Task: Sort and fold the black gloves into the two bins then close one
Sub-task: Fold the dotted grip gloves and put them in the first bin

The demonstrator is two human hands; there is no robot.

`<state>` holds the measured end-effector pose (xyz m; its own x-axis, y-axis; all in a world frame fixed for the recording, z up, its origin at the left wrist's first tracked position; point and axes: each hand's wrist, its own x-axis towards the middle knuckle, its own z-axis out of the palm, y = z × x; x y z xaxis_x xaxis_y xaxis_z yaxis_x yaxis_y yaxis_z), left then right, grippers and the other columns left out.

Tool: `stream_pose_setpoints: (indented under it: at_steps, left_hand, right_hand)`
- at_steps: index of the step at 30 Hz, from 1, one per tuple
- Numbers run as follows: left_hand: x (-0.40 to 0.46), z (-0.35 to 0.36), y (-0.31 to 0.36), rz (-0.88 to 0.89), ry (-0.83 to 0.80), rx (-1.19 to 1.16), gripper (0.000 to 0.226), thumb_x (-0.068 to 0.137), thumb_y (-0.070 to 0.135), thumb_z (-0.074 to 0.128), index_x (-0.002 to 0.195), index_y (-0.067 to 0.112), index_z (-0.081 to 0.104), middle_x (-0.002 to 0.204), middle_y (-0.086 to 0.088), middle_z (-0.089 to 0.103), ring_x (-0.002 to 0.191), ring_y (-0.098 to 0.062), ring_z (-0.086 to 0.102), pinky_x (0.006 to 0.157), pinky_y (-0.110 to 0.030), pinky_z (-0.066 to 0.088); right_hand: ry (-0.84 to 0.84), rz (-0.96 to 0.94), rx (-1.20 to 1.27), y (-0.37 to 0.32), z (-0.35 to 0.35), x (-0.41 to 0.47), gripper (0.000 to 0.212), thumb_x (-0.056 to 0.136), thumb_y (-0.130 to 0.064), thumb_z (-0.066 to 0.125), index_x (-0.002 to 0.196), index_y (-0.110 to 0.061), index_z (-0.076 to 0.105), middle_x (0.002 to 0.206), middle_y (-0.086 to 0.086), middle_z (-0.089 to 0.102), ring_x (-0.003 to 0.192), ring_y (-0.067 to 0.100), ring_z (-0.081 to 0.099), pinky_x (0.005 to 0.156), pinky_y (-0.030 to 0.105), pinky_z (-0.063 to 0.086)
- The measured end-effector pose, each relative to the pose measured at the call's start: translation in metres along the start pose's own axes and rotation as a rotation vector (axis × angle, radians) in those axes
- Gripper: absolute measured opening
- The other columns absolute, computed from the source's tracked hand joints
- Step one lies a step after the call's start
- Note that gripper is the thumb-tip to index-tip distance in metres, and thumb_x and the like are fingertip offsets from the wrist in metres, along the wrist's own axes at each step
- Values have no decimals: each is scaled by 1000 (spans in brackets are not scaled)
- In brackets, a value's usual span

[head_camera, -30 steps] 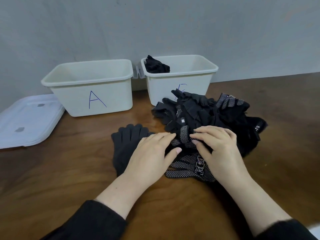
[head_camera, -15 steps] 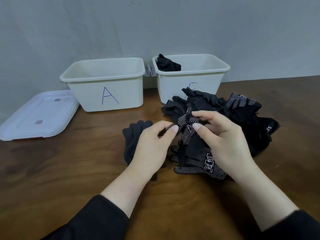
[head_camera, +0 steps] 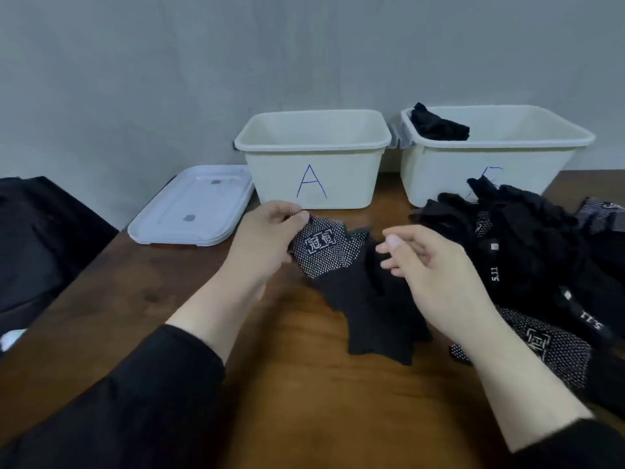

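Observation:
My left hand (head_camera: 267,240) pinches a black glove with white dots and a white logo (head_camera: 326,248), held just in front of the cream bin marked A (head_camera: 313,157). My right hand (head_camera: 429,265) hovers beside it with loosely curled fingers and holds nothing. Under both hands lies a plain black glove (head_camera: 368,313) flat on the wooden table (head_camera: 297,401). A heap of black gloves (head_camera: 534,245) sits to the right, in front of the second cream bin (head_camera: 500,154). A folded black glove (head_camera: 438,125) rests in that bin's left corner. Bin A looks empty.
A white lid (head_camera: 194,206) lies flat on the table left of bin A. A dark bag or chair (head_camera: 37,238) stands past the table's left edge. Another dotted glove (head_camera: 548,346) lies near my right forearm. A grey wall (head_camera: 304,52) runs behind the bins.
My left hand has pulled the dotted glove out of the heap and carried it left toward bin A. My right hand has let go. The view has swung left.

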<state>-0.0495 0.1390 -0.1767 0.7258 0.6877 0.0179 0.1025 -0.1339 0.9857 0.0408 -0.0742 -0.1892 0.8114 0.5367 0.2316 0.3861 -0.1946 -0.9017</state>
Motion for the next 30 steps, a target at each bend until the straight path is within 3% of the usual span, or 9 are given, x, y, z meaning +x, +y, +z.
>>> stream_pose_setpoints:
  at_steps: [3, 6, 8, 11, 15, 20, 24, 27, 30]
  left_hand:
    - [10, -14, -44, 229, 132, 528, 34, 92, 28, 71, 125, 25, 63, 122, 8, 62, 113, -10, 59, 100, -28, 44]
    - [11, -24, -47, 403, 154, 570, 10, 93, 27, 70, 102, 24, 69, 108, 10, 62, 100, -4, 58, 91, -21, 44]
    - [7, -26, -41, 470, -42, 538, 8, 91, 33, 71, 92, 25, 71, 98, 13, 65, 93, -3, 59, 84, -25, 46]
    - [-5, -13, -40, 499, -475, 791, 46, 80, 67, 65, 114, 36, 71, 119, 20, 61, 115, 0, 52, 103, -31, 38]
    - [-7, 5, -48, 552, -483, 1041, 50, 88, 63, 61, 132, 39, 61, 134, 21, 48, 125, -6, 39, 106, -33, 27]
    - [-2, -2, -50, 617, -313, 884, 11, 97, 35, 60, 97, 28, 69, 107, 13, 65, 103, -14, 60, 87, -37, 43]
    - [1, -13, -45, 372, -72, 489, 15, 101, 34, 52, 90, 29, 60, 79, 4, 64, 77, -17, 61, 77, -35, 52]
    - [5, -14, -40, 188, 58, 56, 23, 98, 43, 46, 85, 29, 58, 80, -8, 62, 78, -33, 63, 76, -45, 57]
    - [7, -14, -38, 132, 162, -87, 27, 102, 38, 43, 78, 34, 55, 74, -4, 54, 70, -26, 55, 66, -42, 47]
  right_hand:
    - [-62, 26, -214, 13, 6, -4, 19, 96, -40, 60, 112, -38, 69, 100, -19, 72, 97, -5, 65, 93, 27, 54]
    - [-92, 4, -325, 15, 7, -6, 22, 95, -39, 63, 116, -36, 68, 101, -26, 69, 103, -10, 60, 91, 12, 46]
    - [-180, -32, -466, 14, 11, -7, 27, 96, -42, 62, 123, -38, 66, 113, -30, 64, 112, -11, 54, 89, 5, 38]
    - [-342, -112, -645, 13, 20, -6, 33, 101, -40, 56, 133, -38, 60, 138, -28, 52, 132, -7, 40, 111, 12, 26]
    - [-350, -92, -596, 16, 18, -3, 31, 103, -32, 52, 131, -41, 62, 129, -38, 49, 118, -35, 29, 108, -2, 8]
    - [97, -35, -218, 16, -4, 4, 20, 100, -27, 55, 105, -37, 71, 97, -25, 73, 93, -4, 67, 78, 7, 48]
    - [130, 0, -165, 14, -10, 4, 19, 100, -29, 55, 98, -39, 71, 89, -10, 74, 72, 20, 65, 62, 34, 54]
    - [83, 16, -115, 13, -9, 3, 18, 99, -29, 56, 97, -38, 72, 89, -8, 74, 73, 9, 66, 57, 16, 49]
    - [155, 10, -124, 11, -15, 3, 16, 100, -28, 58, 95, -32, 73, 86, -17, 73, 77, 7, 66, 60, 12, 48]
